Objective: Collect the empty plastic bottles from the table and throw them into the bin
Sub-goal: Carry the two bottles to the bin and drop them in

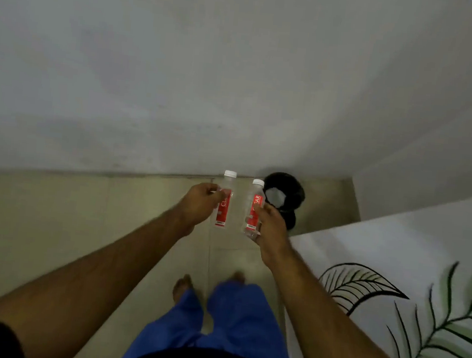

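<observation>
Both arms are stretched forward over the tiled floor. My left hand [199,204] grips a clear plastic bottle [225,199] with a red label and white cap, held upright. My right hand [270,228] grips a second clear bottle [254,209] of the same kind, also upright. The two bottles are side by side, a little apart. Just beyond the right bottle, in the corner of the room, stands a black bin [292,193] lined with a dark bag; something pale lies inside it. Both bottles are short of the bin's opening.
A grey wall [180,87] runs across ahead, meeting a side wall at the right. A white surface printed with green leaves [392,280] juts in from the right, close to my right arm. My bare feet and blue trousers [233,317] stand on beige floor tiles.
</observation>
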